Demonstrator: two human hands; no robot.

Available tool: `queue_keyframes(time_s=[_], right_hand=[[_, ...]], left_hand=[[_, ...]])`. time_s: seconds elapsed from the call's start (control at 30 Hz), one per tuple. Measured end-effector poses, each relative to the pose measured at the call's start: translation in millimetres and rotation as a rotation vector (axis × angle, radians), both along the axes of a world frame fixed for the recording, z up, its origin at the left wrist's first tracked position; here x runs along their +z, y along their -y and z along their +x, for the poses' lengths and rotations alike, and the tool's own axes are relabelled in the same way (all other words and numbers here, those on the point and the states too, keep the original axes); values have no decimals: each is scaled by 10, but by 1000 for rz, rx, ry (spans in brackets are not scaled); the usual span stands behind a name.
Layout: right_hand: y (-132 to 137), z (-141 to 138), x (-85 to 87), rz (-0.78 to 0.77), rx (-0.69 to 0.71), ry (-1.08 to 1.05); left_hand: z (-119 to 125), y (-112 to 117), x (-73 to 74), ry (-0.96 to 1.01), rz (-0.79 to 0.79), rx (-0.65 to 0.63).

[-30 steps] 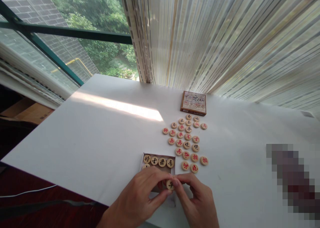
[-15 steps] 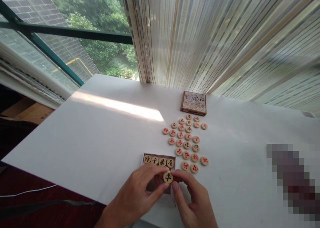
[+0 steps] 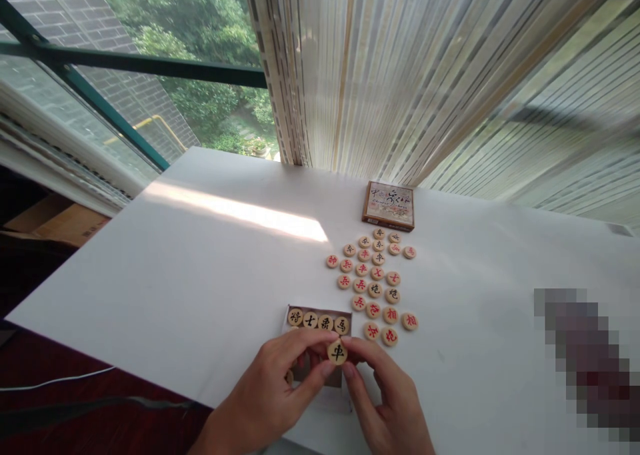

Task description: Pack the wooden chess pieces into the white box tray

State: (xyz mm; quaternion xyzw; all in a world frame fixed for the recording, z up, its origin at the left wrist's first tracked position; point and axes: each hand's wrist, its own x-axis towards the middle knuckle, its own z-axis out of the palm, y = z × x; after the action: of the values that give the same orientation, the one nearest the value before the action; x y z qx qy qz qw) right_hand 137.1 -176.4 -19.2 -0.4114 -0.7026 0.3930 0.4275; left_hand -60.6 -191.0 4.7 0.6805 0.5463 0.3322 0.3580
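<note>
Between the fingertips of my left hand [image 3: 283, 382] and my right hand [image 3: 383, 392] is a round xiangqi piece [image 3: 337, 352] with a black character facing me. Both hands pinch it by its edges, above an open box tray [image 3: 349, 328]. Along the tray's far side lies a row of black-lettered pieces [image 3: 325, 321]. My left hand covers much of the tray's left part, where bits of other pieces peek out. To the right and beyond the tray, loose pieces [image 3: 373, 310] with red or black characters lie on the white table [image 3: 175, 295].
A printed Chinese chess box lid [image 3: 389, 205] lies at the back, near the striped curtain [image 3: 380, 75]. The window [image 3: 200, 82] stands at the left rear. A blurred, pixelated patch [image 3: 585, 362] covers the right side. Sunlight streaks across the table.
The held piece has turned slightly and shifted a touch up and right within my fingers. Both hands stay almost in place over the tray.
</note>
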Motion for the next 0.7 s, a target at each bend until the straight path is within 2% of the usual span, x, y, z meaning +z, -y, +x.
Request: queue_keyframes(time_s=[0.33, 0.7], right_hand=[[-11, 15, -8, 53, -5, 44], [-5, 10, 17, 104, 33, 28]], left_hand=[[96, -20, 85, 50, -39, 61], [154, -13, 30, 43, -34, 111]])
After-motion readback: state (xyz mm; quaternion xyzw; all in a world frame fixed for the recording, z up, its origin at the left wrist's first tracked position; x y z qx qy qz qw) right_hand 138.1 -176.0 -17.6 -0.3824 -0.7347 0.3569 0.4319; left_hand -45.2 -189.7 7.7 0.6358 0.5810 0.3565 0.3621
